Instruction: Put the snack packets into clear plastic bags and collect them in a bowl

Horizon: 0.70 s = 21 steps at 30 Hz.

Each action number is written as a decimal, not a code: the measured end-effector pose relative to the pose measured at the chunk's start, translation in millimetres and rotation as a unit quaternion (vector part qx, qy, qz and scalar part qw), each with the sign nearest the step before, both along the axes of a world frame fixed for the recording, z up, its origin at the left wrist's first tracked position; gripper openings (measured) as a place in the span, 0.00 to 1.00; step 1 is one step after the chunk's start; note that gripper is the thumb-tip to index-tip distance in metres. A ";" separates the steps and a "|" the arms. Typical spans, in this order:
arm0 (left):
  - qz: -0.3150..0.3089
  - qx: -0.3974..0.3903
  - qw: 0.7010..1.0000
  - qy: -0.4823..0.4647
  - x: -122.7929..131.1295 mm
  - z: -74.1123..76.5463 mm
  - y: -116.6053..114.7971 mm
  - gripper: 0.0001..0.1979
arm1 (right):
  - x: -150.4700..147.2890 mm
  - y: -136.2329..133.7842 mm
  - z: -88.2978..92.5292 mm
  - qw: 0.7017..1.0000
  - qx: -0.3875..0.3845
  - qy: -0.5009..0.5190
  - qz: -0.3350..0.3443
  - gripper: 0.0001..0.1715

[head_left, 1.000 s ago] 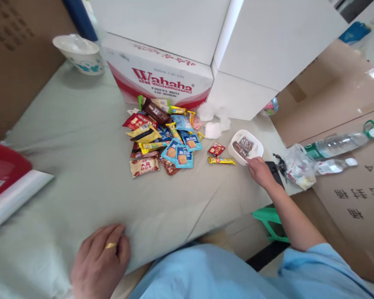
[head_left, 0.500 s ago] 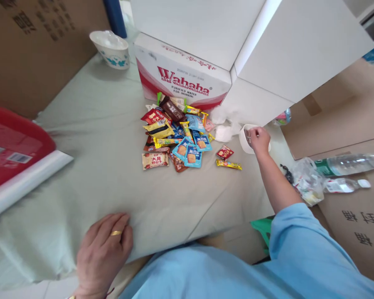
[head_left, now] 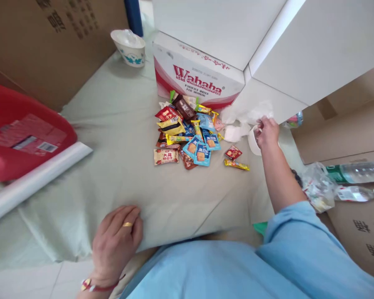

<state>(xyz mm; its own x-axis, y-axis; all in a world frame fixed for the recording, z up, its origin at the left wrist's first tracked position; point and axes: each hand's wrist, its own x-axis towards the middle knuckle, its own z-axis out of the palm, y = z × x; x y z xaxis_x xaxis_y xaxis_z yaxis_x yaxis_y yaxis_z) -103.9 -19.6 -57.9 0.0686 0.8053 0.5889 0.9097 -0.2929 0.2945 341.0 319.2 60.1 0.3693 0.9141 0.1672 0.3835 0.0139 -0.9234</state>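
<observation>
My right hand (head_left: 267, 131) is closed in a pinch on a white tissue (head_left: 258, 112) that it lifts just above a small white bowl (head_left: 252, 143), which it partly hides. More crumpled white tissue (head_left: 235, 133) lies beside the bowl. A heap of several coloured snack packets (head_left: 190, 133) sits to the left of the bowl, with a red packet (head_left: 233, 152) and a yellow bar (head_left: 236, 165) lying apart from it. My left hand (head_left: 116, 241), wearing a gold ring, rests flat with loosely curled fingers on the near edge of the pale green tablecloth (head_left: 112, 158).
A Wahaha water carton (head_left: 199, 79) and white boxes (head_left: 299, 45) stand behind the packets. A patterned bowl (head_left: 129, 47) sits far back. A red basin (head_left: 21, 137) and white roll (head_left: 34, 180) lie left. Water bottles (head_left: 355, 172) and a plastic bag (head_left: 318, 191) lie right on cardboard.
My right hand moved from the bowl's near rim over the bowl and has pinched up a white tissue. The view shifted left; my left hand stayed on the cloth edge.
</observation>
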 end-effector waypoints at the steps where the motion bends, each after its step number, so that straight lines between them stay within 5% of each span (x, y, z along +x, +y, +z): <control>1: 0.004 -0.010 0.999 -0.035 0.4 1.3 -0.5 0.09 | -3.3 -26.5 0.9 0.995 -0.021 0.092 0.021 0.17; 5: 0.019 -0.151 0.962 -0.226 19.6 22.9 2.5 0.07 | -35.2 -149.3 -12.4 0.908 -0.130 0.378 0.122 0.22; 10: -0.090 -0.336 0.831 -0.433 88.5 58.4 19.5 0.15 | -100.1 -258.9 -46.2 0.863 -0.191 0.457 0.101 0.27; 13: -0.143 -0.373 0.772 -0.494 123.8 61.4 30.4 0.26 | -130.3 -289.0 -61.5 0.850 -0.233 0.462 0.095 0.29; 17: -0.140 -0.371 0.757 -0.519 136.2 51.8 37.2 0.11 | -134.3 -302.8 -67.4 0.838 -0.290 0.433 0.158 0.28; 21: -0.095 -0.379 0.727 -0.564 131.0 49.4 35.0 0.09 | -112.0 -300.7 -65.3 0.925 -0.191 0.296 0.142 0.29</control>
